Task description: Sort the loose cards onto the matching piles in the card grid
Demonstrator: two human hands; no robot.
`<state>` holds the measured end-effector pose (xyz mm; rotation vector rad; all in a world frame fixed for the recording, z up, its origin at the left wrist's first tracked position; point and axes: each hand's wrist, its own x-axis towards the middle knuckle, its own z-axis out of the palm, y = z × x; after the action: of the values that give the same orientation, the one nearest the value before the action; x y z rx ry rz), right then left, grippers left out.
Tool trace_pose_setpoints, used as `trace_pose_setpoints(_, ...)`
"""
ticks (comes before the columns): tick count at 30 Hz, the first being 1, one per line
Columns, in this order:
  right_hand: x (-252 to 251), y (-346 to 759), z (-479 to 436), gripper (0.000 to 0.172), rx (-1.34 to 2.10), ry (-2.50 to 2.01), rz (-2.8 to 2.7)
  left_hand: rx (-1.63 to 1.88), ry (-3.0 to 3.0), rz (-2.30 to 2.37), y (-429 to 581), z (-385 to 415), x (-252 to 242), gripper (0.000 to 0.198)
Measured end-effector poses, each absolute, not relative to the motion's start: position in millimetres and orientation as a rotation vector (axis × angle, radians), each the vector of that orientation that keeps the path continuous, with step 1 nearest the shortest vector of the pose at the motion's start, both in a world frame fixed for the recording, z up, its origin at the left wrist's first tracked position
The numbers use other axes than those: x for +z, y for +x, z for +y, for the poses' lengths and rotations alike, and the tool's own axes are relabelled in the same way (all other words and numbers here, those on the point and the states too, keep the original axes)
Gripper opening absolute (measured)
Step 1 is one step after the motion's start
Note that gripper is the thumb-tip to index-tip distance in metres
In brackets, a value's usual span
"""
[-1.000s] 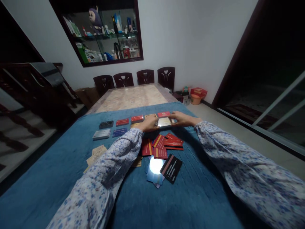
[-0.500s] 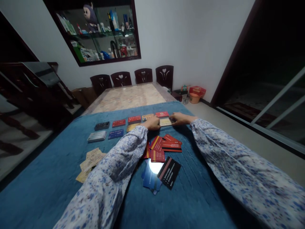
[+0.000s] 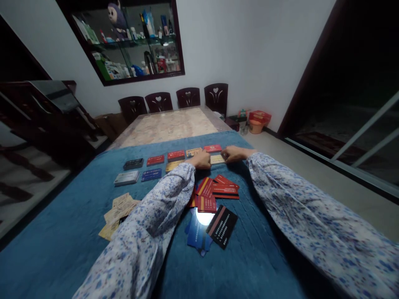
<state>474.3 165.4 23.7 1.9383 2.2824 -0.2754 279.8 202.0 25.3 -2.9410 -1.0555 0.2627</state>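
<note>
A cream-coloured card stack (image 3: pixel 217 159) lies in the near row at the right end. My left hand (image 3: pixel 201 160) is closed at its left edge, fingers curled against it. At the opposite edge, my right hand (image 3: pixel 233 154) grips with bent fingers and thumb. Just behind is a red card stack (image 3: pixel 212 148), beside a yellow card stack (image 3: pixel 193 152). My left hand partly hides a gold stack (image 3: pixel 173 166). Closer to me are loose red cards (image 3: pixel 225 191), a black card (image 3: pixel 222 226) and blue cards (image 3: pixel 198 234) with a bright glare spot.
Further left stand black (image 3: pixel 133 164), silver (image 3: pixel 126 178) and blue card stacks (image 3: pixel 151 174). Fanned beige cards (image 3: pixel 120 212) lie beside my left sleeve. A blue cloth (image 3: pixel 75 216) covers the near table; its marble top (image 3: pixel 174 122) shows beyond, with chairs (image 3: pixel 215 97) behind.
My right hand's fingers are more curled at the cream stack's edge. My left hand stays at the other edge. The view has shifted slightly; the loose cards lie as before.
</note>
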Motion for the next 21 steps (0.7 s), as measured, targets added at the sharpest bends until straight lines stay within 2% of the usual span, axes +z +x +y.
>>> trace_pose_setpoints(11, 28, 461, 162, 0.031, -0.129, 1.85, 2.245, 0.228, -2.947, -1.099, 281, 198, 23, 0.036)
trace_pose_setpoints(21, 24, 468, 159, 0.03, -0.135, 1.92, 2.264, 0.15, -2.952, -1.035, 276, 193, 27, 0.029)
